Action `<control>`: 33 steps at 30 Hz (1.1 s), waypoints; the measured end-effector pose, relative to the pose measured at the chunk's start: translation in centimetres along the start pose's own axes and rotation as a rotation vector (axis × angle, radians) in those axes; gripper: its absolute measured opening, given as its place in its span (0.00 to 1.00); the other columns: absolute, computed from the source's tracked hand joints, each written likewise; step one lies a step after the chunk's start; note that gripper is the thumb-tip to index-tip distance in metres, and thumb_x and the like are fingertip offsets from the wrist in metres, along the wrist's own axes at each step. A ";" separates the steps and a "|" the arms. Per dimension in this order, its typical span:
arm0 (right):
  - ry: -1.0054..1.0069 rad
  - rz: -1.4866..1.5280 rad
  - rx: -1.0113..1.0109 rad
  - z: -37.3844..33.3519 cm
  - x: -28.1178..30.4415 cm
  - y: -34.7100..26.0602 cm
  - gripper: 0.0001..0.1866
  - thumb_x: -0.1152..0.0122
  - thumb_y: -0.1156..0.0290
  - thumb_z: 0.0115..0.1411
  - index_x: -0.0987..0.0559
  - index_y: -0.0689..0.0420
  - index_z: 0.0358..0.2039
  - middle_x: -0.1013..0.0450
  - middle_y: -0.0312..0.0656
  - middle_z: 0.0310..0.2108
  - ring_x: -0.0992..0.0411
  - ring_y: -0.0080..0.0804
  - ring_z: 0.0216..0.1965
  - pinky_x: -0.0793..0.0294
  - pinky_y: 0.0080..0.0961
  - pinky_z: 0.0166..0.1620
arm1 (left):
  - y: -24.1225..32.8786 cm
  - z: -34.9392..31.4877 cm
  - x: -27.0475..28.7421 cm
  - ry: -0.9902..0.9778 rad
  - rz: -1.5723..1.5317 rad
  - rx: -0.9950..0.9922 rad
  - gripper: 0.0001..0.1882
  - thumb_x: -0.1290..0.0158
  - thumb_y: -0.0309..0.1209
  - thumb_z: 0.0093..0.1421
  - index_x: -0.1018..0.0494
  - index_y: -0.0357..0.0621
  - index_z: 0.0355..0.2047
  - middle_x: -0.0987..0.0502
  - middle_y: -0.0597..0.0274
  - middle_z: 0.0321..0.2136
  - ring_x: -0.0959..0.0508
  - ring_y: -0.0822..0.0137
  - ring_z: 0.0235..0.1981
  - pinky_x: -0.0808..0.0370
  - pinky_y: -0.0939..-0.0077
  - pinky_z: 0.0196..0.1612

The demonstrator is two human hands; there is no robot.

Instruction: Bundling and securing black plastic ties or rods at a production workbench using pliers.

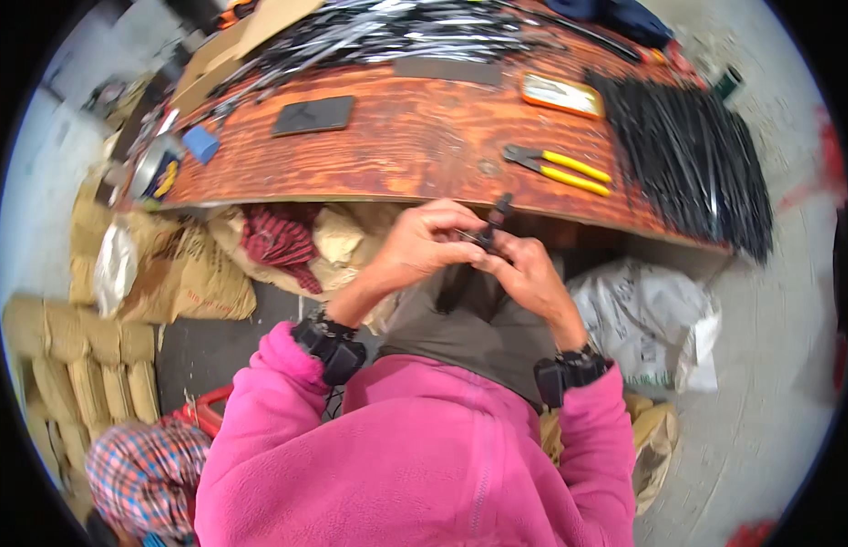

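Close to the table's front edge, my left hand (pixel 428 242) and my right hand (pixel 526 271) meet over my lap. Between them is a slim black part (pixel 497 214) with a dark knobbed tip pointing up toward the table. My left thumb and forefinger pinch its side, and my right fingers close around it from the other side. A black length shows below the hands, but whether it belongs to the same part I cannot tell. Beyond my right hand, pliers with yellow handles (pixel 570 173) lie on the wooden table (pixel 406 155).
A dark phone-shaped slab (pixel 313 116), an orange-rimmed tin (pixel 562 95) and a blue block (pixel 200 144) rest on the table. Shiny metal rods (pixel 387 36) pile at the back; black strips (pixel 693 155) overhang the right edge. Sacks (pixel 642 314) stand below.
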State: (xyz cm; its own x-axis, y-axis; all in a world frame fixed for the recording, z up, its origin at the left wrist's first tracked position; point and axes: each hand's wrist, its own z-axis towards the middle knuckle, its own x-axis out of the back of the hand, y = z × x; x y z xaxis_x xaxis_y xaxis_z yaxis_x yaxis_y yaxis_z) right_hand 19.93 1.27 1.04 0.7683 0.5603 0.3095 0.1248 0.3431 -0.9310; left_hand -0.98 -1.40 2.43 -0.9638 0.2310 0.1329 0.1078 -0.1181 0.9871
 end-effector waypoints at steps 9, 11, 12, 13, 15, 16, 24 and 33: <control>-0.063 -0.295 -0.005 -0.7 -1.2 -2.2 0.10 0.42 0.68 0.63 0.21 0.61 0.38 0.29 0.39 0.31 0.35 0.27 0.35 0.35 0.27 0.40 | 2.0 -3.2 1.5 0.101 0.057 -0.209 0.16 0.31 0.30 0.46 0.21 0.38 0.34 0.29 0.66 0.34 0.28 0.75 0.32 0.28 0.80 0.34; -0.168 -0.387 -0.018 0.4 -2.1 -2.1 0.11 0.43 0.68 0.64 0.22 0.62 0.40 0.28 0.40 0.34 0.33 0.28 0.38 0.34 0.26 0.42 | 1.7 -4.1 2.5 0.153 0.065 -0.220 0.16 0.31 0.31 0.45 0.21 0.37 0.33 0.30 0.66 0.32 0.29 0.75 0.30 0.29 0.80 0.33; -0.229 -0.490 -0.058 1.4 -2.5 -2.5 0.12 0.44 0.68 0.65 0.23 0.63 0.43 0.27 0.41 0.38 0.32 0.28 0.40 0.34 0.25 0.44 | 1.5 -4.4 3.0 0.184 0.053 -0.216 0.16 0.31 0.31 0.45 0.22 0.37 0.33 0.31 0.66 0.32 0.30 0.75 0.30 0.29 0.80 0.33; -0.265 -0.488 -0.023 2.2 -3.0 -2.6 0.12 0.44 0.68 0.65 0.23 0.63 0.43 0.27 0.41 0.38 0.32 0.28 0.40 0.34 0.25 0.44 | 1.3 -4.8 3.4 0.216 0.041 -0.211 0.16 0.31 0.31 0.45 0.22 0.38 0.33 0.31 0.66 0.31 0.30 0.75 0.29 0.30 0.79 0.32; -0.237 -0.162 -0.053 3.7 -4.1 -3.1 0.15 0.46 0.68 0.66 0.25 0.65 0.48 0.27 0.42 0.43 0.32 0.29 0.44 0.33 0.25 0.48 | 1.1 -5.1 4.7 0.297 0.039 -0.203 0.16 0.31 0.31 0.44 0.22 0.38 0.33 0.32 0.66 0.30 0.30 0.75 0.29 0.30 0.79 0.32; -0.227 0.002 -0.085 4.4 -4.4 -3.4 0.17 0.46 0.68 0.67 0.27 0.66 0.51 0.27 0.43 0.45 0.31 0.29 0.45 0.33 0.25 0.50 | 1.4 -5.1 5.1 0.308 0.034 -0.204 0.17 0.32 0.31 0.44 0.22 0.38 0.33 0.32 0.66 0.30 0.30 0.75 0.28 0.31 0.79 0.31; -0.623 0.002 -0.001 11.8 -9.1 -4.6 0.22 0.47 0.68 0.68 0.32 0.69 0.56 0.28 0.45 0.48 0.31 0.29 0.48 0.34 0.26 0.53 | 1.7 -9.7 9.6 0.543 -0.004 -0.073 0.17 0.32 0.32 0.43 0.22 0.38 0.33 0.32 0.66 0.28 0.31 0.74 0.28 0.32 0.78 0.29; -0.972 0.157 0.060 15.1 -16.6 -4.2 0.22 0.47 0.68 0.67 0.32 0.70 0.56 0.27 0.45 0.47 0.31 0.29 0.47 0.33 0.26 0.52 | -0.7 -16.6 10.5 0.890 0.059 -0.085 0.17 0.32 0.30 0.43 0.22 0.37 0.32 0.30 0.64 0.29 0.29 0.74 0.29 0.31 0.78 0.29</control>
State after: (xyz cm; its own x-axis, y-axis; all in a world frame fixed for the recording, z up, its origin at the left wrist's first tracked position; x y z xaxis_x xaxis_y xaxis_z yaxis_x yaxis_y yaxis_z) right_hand -2.81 1.89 2.77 -0.0806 0.9692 0.2329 0.0132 0.2346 -0.9720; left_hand -15.24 -14.94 1.66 -0.7932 -0.6082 0.0302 0.1787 -0.1850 0.9664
